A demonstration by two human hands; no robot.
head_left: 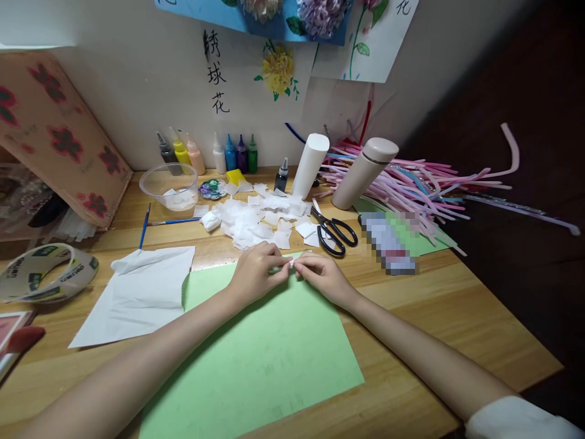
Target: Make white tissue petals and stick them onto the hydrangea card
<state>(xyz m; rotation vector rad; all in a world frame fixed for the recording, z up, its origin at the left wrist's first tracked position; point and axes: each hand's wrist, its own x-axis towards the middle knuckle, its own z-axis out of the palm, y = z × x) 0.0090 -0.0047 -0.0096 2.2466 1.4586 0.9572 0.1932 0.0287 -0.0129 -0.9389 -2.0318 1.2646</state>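
My left hand and my right hand meet above the far edge of a green sheet of paper. Between their pinched fingertips is a small piece of white tissue paper, mostly covered by the fingers. Just beyond the hands lies a loose heap of white tissue paper pieces. Black-handled scissors rest on the table to the right of the heap, a short way past my right hand.
A white bottle and a beige thermos stand behind, beside a pile of pipe cleaners. Leftward are a clear plastic bowl, paintbrushes, white tissue and a tape roll. Paint bottles line the wall.
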